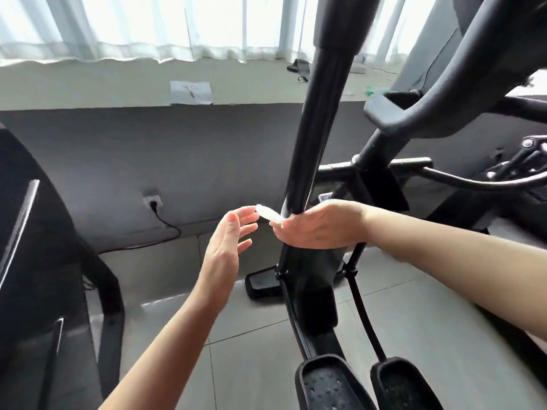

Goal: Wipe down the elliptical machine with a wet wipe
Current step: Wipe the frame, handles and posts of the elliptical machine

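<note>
Right hand (321, 224): wraps round the low part of the black post (318, 119) of the elliptical machine (393, 119), pressing the wet wipe (268, 213) on it.
Wet wipe: white, sticks out left of the post.
Left hand (226, 241): fingers straight, holds nothing, fingertips just beside the wipe.
Pedals (325, 383): on the tiled floor (414, 306) below.

1. No readable text, brand, number or sign anywhere in view.
2. Grey sheet of paper (191, 92) taped to the pale ledge: faint dark marks at its middle, too blurred to read.
3. Black tubular frame of the elliptical machine (316, 119): plain, without legible lettering.
</note>
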Demonstrator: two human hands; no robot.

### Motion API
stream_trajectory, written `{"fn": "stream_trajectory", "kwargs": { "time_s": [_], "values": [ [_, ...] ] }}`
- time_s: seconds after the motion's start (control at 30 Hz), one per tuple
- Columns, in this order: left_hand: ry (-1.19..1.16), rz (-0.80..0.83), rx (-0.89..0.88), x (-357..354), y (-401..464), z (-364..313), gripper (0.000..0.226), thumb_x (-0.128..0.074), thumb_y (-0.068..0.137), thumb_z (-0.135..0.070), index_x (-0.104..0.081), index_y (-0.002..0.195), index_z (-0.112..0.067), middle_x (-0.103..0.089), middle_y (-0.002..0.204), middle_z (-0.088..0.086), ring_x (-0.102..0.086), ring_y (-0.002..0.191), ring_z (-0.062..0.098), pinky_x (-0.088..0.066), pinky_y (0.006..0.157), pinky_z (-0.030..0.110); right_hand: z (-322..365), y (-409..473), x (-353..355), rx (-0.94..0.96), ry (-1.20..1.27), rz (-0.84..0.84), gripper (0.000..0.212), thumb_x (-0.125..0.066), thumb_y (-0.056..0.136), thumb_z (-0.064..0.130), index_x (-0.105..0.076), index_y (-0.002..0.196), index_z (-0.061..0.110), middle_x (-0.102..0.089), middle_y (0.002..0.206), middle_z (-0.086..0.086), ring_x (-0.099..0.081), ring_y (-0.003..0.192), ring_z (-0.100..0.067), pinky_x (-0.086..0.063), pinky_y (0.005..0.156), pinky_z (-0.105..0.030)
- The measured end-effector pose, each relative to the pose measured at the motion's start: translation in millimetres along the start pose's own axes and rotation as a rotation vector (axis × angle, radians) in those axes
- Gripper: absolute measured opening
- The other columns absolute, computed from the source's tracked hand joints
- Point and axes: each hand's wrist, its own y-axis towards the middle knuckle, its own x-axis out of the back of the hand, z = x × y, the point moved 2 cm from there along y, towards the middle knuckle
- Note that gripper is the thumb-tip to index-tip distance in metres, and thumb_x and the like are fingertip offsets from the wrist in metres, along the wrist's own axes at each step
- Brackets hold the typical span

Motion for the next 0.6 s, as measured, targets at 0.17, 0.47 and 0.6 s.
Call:
{"fn": "stream_trajectory", "kwargs": {
  "time_s": [0.17, 0.47, 0.6],
  "values": [
    [0.005, -0.067, -0.013, -6, 0, -7, 0.04, -0.027, 0.102, -0.047, -0.062, 0.114, -0.031, -0.066, 0.119, -0.007, -0.062, 0.11, 0.007, -0.048, 0.1, 0.037, -103, -18, -14, -0.663, 0.445, -0.198, 0.022, -0.04, 0.104, 0.016, -0.057, 0.117, 0.007, -0.055, 0.127, -0.009, -0.047, 0.126, -0.021, -0.019, 0.117, -0.032],
    [-0.076, -0.167, 0.029, 1, -17, 19, 0.043, -0.026, 0.099, -0.051, -0.061, 0.114, -0.032, -0.065, 0.12, -0.007, -0.061, 0.11, 0.006, -0.048, 0.098, 0.032, -53, -4, 9, -0.533, 0.39, -0.073, 0.024, -0.054, 0.097, 0.019, -0.068, 0.114, 0.011, -0.067, 0.119, -0.002, -0.053, 0.125, -0.019, -0.031, 0.114, -0.036],
    [-0.125, -0.182, 0.072, -1, -34, 50, 0.043, -0.026, 0.09, -0.056, -0.061, 0.108, -0.038, -0.065, 0.117, -0.009, -0.061, 0.107, 0.005, -0.047, 0.095, 0.03, 20, 20, 31, -0.199, 0.228, 0.256, 0.041, -0.035, 0.097, 0.013, -0.053, 0.131, 0.001, -0.054, 0.134, -0.014, -0.039, 0.135, -0.035, -0.001, 0.116, -0.054]
  ]
}}
